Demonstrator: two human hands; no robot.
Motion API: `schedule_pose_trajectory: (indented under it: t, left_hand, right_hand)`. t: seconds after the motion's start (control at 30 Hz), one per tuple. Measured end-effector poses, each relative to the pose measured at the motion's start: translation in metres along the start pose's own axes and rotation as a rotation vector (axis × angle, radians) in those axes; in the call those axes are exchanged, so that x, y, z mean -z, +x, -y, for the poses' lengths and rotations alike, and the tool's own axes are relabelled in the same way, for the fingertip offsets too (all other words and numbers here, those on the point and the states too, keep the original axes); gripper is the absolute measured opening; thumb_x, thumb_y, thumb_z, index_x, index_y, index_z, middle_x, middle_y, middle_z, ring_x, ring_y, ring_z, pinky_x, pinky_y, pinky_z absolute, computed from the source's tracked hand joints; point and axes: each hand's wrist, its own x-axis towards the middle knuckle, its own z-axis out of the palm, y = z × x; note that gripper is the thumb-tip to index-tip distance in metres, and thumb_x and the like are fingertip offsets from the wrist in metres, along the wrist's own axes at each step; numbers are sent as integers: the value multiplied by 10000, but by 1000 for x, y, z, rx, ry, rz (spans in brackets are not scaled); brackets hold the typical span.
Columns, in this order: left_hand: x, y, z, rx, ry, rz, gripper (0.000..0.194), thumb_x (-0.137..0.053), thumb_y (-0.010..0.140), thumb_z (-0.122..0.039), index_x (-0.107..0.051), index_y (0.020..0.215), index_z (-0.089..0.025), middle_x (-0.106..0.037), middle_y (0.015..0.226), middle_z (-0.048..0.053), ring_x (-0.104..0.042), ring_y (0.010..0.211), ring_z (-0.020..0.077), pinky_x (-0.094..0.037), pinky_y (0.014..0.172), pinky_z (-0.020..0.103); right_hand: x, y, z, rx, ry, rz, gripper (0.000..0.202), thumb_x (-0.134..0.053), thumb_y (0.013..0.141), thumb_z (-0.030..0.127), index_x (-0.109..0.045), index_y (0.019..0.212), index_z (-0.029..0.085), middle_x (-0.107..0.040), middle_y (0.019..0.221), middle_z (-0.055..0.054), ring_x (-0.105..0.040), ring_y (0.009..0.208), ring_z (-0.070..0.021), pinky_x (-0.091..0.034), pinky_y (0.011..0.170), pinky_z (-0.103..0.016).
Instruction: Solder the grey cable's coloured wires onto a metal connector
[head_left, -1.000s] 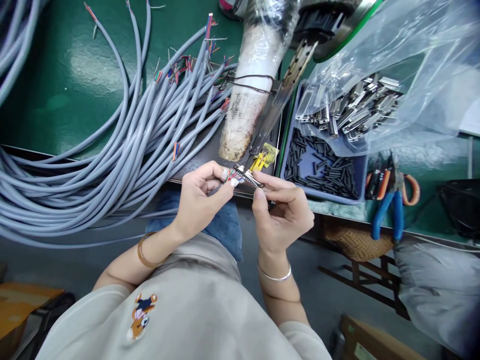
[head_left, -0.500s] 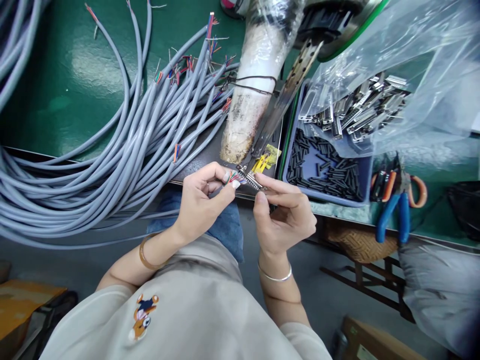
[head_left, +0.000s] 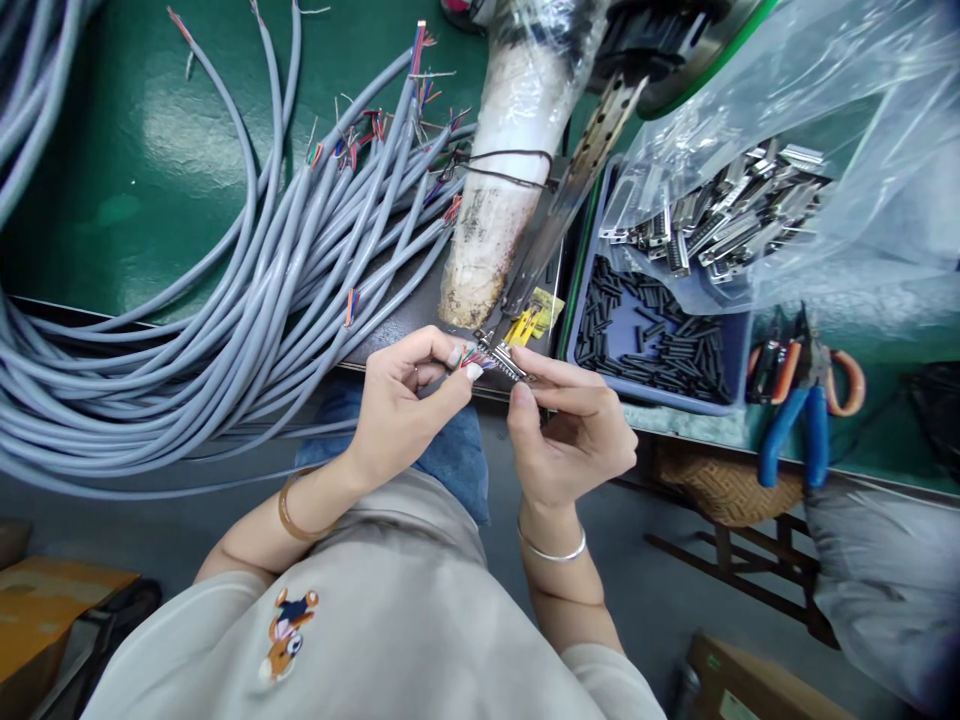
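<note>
Pinched between the thumb and fingers of my left hand (head_left: 409, 395) are thin coloured wires (head_left: 474, 357), fanned toward the right. My right hand (head_left: 570, 425) grips the right end of a metal multi-pin connector (head_left: 506, 363) with thumb and fingertips. The wire ends meet the connector's row of contacts; whether each wire is fixed there is too small to tell. Just behind the connector is the tip of a soldering-tool-like metal bar (head_left: 536, 255), beside a yellow plastic piece (head_left: 525, 325). Grey cables (head_left: 300, 250) with stripped coloured ends lie in a bundle to my left.
A blue bin (head_left: 667, 395) on the right holds black tubes (head_left: 686, 350) and, on a plastic bag (head_left: 892, 200), metal connectors (head_left: 739, 215). Blue-handled pliers (head_left: 795, 420) and orange-handled cutters (head_left: 847, 385) hang at the table edge. A plastic-wrapped white pipe (head_left: 499, 200) stands behind my hands.
Both hands stay almost in place, with the wires and connector still held together. The view has shifted very slightly, so the bin and pliers appear a little farther right.
</note>
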Motion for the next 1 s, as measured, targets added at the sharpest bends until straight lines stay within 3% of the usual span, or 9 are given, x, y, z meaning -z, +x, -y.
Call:
schedule_pose_trajectory:
  t: [0.33, 0.63, 0.87, 1.0]
  left_hand:
    - [-1, 2, -4, -26, -12, -3, 353, -890, 816, -377, -630, 700, -168, -659, 708, -31, -373, 473, 17, -376, 461, 162]
    - [1, 1, -1, 134, -39, -17, 414, -939, 733, -414, -605, 689, -175, -635, 699, -37, -327, 442, 12, -253, 372, 184]
    - [-1, 0, -4, 105, -47, -18, 369, -892, 792, -350, -576, 702, -182, -568, 643, -55, -310, 446, 20, -260, 404, 189]
    - [-3, 1, -8, 94, -28, -21, 415, -888, 793, -390, -542, 690, -186, -560, 632, -56, -294, 458, 24, -273, 424, 191]
  right_hand:
    - [0, 8, 5, 65, -61, 2, 173, -791, 863, 90, -690, 888, 228, -846, 1085, -32, -830, 902, -213, -690, 757, -343]
    - [0, -2, -1, 72, -68, -1, 179, -768, 885, 117, -643, 864, 244, -845, 1082, -25, -828, 887, -207, -674, 711, -327]
    - [-1, 0, 1, 36, -54, 9, 174, -768, 888, 104, -663, 890, 243, -842, 1082, -29, -827, 918, -210, -682, 754, -342]
    - [-3, 2, 2, 59, -66, 4, 171, -776, 882, 99, -674, 891, 235, -844, 1072, -32, -826, 904, -203, -681, 751, -333]
